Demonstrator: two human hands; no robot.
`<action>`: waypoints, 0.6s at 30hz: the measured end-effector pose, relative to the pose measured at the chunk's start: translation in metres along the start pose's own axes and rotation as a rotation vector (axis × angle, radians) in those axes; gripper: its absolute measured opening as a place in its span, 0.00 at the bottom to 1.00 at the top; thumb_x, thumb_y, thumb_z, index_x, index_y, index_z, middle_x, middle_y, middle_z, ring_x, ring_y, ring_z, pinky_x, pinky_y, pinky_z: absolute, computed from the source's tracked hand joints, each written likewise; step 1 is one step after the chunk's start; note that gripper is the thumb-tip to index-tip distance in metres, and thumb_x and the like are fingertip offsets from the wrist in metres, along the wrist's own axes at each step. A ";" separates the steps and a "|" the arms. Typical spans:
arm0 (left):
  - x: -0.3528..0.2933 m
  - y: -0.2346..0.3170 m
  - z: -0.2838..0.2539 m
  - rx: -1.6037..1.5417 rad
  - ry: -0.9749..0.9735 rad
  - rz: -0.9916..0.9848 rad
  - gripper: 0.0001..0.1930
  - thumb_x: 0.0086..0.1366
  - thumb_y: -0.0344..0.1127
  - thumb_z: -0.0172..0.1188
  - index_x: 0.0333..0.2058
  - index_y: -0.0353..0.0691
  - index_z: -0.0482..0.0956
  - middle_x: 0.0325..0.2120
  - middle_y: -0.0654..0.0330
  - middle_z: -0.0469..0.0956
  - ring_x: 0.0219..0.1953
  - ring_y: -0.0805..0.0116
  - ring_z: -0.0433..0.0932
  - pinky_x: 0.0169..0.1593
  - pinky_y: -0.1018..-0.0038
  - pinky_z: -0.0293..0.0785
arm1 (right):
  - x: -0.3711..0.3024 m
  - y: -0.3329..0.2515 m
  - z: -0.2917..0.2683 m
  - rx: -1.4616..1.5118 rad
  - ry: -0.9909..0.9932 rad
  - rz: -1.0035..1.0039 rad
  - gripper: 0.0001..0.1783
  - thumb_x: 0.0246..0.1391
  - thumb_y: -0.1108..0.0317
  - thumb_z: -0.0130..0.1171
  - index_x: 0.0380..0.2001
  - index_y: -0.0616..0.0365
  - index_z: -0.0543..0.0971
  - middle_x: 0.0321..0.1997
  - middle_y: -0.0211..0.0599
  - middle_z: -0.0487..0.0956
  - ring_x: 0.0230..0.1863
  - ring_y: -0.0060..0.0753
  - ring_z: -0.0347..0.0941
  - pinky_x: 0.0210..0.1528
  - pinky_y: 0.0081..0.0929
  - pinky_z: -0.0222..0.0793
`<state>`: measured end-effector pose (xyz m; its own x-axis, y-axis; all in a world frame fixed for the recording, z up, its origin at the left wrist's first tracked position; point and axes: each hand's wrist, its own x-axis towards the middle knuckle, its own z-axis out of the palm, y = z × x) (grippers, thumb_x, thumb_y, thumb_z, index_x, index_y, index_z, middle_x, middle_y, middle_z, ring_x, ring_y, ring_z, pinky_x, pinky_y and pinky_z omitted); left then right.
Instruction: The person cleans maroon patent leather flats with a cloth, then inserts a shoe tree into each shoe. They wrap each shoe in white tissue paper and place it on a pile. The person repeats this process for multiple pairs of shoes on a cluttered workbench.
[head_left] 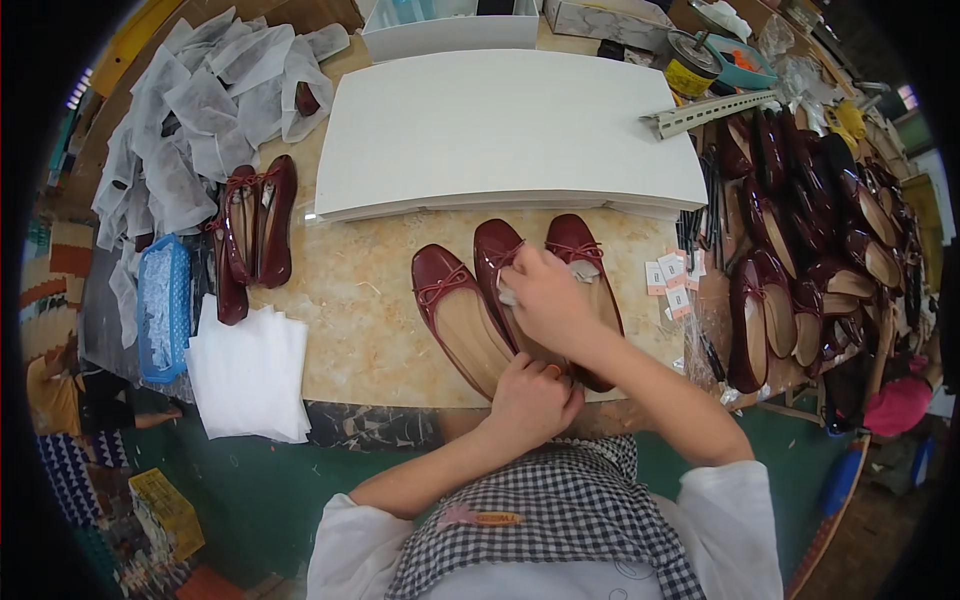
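Note:
Three dark red patent ballet flats with bows lie side by side, toes away from me. My left hand is closed round the heel end of the middle flat; a ring shows on one finger. At this flat's bow and opening, my right hand has its fingers bent together on a bit of crumpled white paper. The left flat lies beside it, its heel near my left hand. Partly behind my right wrist is the right flat, with pale paper in its toe.
A stack of white boards lies beyond the flats. At left are finished-looking red flats, a blue basket, white sheets and wrapped shoes. Many more red flats crowd the right, past small tags.

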<state>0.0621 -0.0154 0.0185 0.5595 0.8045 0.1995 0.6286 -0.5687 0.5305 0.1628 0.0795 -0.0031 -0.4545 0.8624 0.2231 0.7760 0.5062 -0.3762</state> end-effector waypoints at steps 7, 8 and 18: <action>0.006 -0.003 -0.002 0.014 -0.043 0.125 0.15 0.54 0.41 0.56 0.15 0.37 0.77 0.16 0.58 0.75 0.21 0.64 0.73 0.33 0.70 0.65 | 0.021 0.018 -0.003 -0.132 0.008 0.168 0.26 0.40 0.62 0.65 0.46 0.60 0.75 0.34 0.39 0.70 0.40 0.37 0.71 0.36 0.30 0.70; 0.006 -0.006 -0.006 0.025 -0.072 0.135 0.16 0.54 0.42 0.56 0.15 0.37 0.77 0.16 0.58 0.75 0.20 0.63 0.73 0.33 0.70 0.65 | 0.023 0.018 0.005 -0.142 0.005 0.176 0.27 0.40 0.62 0.65 0.46 0.59 0.75 0.34 0.38 0.71 0.40 0.36 0.71 0.36 0.30 0.70; 0.191 -0.171 -0.069 0.515 0.434 -0.130 0.22 0.62 0.49 0.50 0.52 0.48 0.72 0.47 0.43 0.71 0.61 0.50 0.57 0.60 0.45 0.51 | -0.056 -0.004 -0.071 0.382 0.146 0.187 0.17 0.49 0.73 0.59 0.45 0.61 0.77 0.40 0.41 0.76 0.44 0.40 0.71 0.45 0.32 0.68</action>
<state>0.0241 0.2476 0.0226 0.2626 0.8065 0.5297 0.9129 -0.3854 0.1344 0.2165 0.0289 0.0494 -0.2340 0.9437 0.2338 0.6093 0.3298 -0.7211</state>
